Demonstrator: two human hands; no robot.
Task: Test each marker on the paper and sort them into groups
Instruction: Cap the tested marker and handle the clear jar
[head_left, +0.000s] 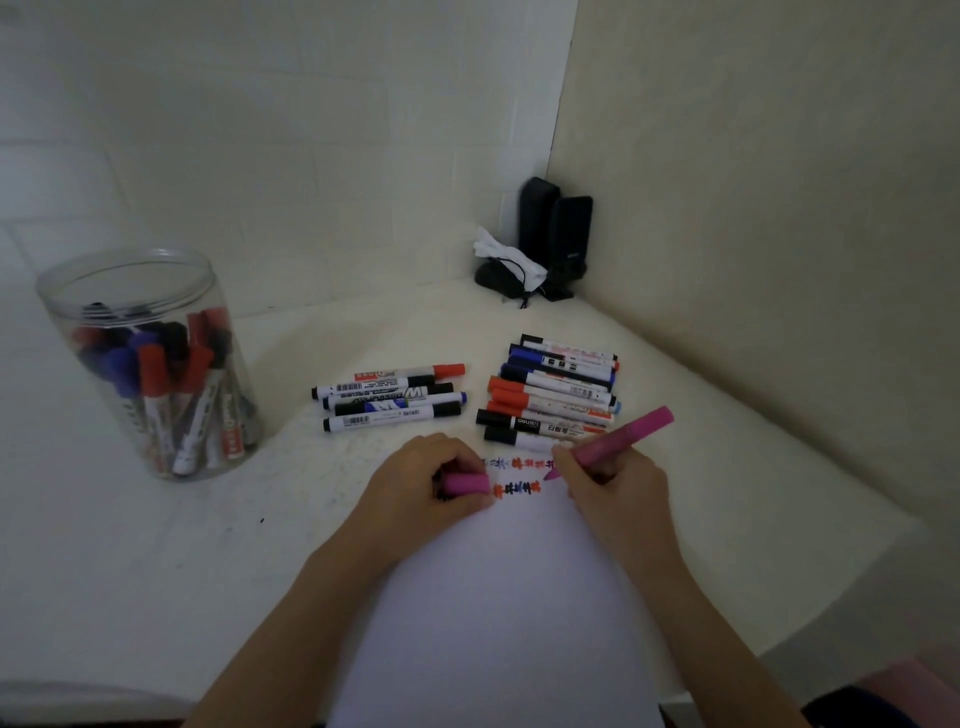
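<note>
- Marker in hand — a pink marker (618, 437), uncapped, is gripped like a pen by the right hand (613, 480), its tip at the right end of the scribble rows on the paper (498, 597).
- Cap — the pink cap (466, 484) is pinched in the curled fingers of the left hand (423, 480), which also rests on the sheet's upper left part and steadies it.
- Doing it well, as I judge it: make a short stroke on bare paper beside the last mark, press lightly, and check that the ink runs before recapping.
- Sorted groups — a smaller group (389, 397) and a larger pile (556, 392) lie on the tabletop (727, 467) just beyond the sheet; which one means "works" I cannot tell.
- Untested markers stand in a clear jar (150, 358) well to the left.
- Dark speakers (558, 234) sit in the far corner.
</note>
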